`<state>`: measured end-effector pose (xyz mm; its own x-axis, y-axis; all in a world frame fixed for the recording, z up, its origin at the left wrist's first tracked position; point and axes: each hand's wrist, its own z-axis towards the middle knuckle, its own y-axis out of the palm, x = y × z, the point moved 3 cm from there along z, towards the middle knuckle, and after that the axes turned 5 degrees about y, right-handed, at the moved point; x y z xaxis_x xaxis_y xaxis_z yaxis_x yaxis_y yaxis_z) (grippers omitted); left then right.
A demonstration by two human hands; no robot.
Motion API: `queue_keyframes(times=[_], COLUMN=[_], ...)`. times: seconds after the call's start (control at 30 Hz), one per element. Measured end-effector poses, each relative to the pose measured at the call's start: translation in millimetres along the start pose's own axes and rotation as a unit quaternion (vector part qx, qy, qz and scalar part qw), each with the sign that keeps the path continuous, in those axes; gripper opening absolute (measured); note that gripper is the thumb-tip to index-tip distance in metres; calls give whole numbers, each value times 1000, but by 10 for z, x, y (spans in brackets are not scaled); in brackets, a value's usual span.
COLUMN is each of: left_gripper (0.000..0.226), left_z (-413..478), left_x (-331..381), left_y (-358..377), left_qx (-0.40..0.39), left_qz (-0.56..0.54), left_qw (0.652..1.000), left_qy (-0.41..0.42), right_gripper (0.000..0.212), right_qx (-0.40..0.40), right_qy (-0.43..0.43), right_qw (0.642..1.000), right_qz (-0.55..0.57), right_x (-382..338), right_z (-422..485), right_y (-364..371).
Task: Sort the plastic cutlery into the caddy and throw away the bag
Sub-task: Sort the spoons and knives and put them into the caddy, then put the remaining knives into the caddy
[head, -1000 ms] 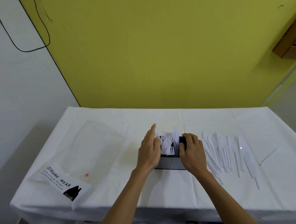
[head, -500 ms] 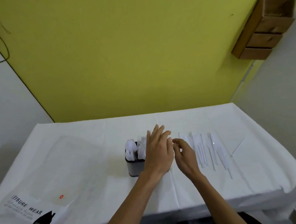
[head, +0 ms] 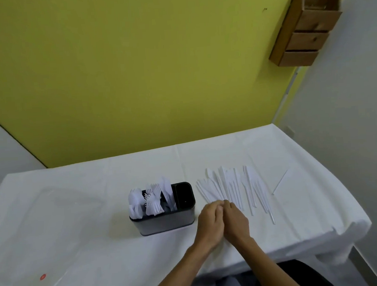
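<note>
A dark caddy [head: 165,222] stands mid-table. It holds white spoons [head: 135,202], forks [head: 152,201] and a few knives [head: 167,191]; its rightmost compartment [head: 184,196] looks empty. To its right several white plastic knives [head: 235,188] lie spread on the cloth. My left hand [head: 209,223] and my right hand [head: 235,222] rest side by side at the near ends of those knives, fingers curled onto the handles; whether either grips one I cannot tell. The clear plastic bag [head: 45,227] lies flat at the left.
A white cloth covers the table [head: 101,256], whose right edge drops off near the knives. One thin white stick [head: 280,181] lies apart at the right. A wooden drawer box [head: 306,27] hangs on the wall above. Yellow wall behind.
Both hands left the caddy and moved right to the spread knives. The view swung right, so the bag now sits at the left edge.
</note>
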<state>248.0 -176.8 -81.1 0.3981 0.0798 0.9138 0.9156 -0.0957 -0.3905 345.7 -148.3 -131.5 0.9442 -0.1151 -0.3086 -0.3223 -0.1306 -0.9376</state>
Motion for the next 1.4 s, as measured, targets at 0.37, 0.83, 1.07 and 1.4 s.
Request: queue_keyframes(times=[0.37, 0.83, 1.07, 1.4], left_gripper=[23, 26, 11, 42], left_z=[409, 874, 949, 1068], left_x=[-436, -329, -359, -463], left_y=[202, 353, 208, 267], left_qx=[87, 146, 258, 158], left_qz=[-126, -263, -348, -245], left_qw=[959, 896, 839, 903], left_qy=[-240, -326, -328, -316], right_gripper=[13, 45, 39, 29], right_qx=[-92, -155, -87, -151], right_qy=[52, -111, -81, -83], right_qw=[994, 975, 991, 975], right_qz=[-24, 111, -63, -137], right_x=[479, 472, 518, 462], right_z=[258, 433, 661, 836], right_y=[-352, -674, -547, -705])
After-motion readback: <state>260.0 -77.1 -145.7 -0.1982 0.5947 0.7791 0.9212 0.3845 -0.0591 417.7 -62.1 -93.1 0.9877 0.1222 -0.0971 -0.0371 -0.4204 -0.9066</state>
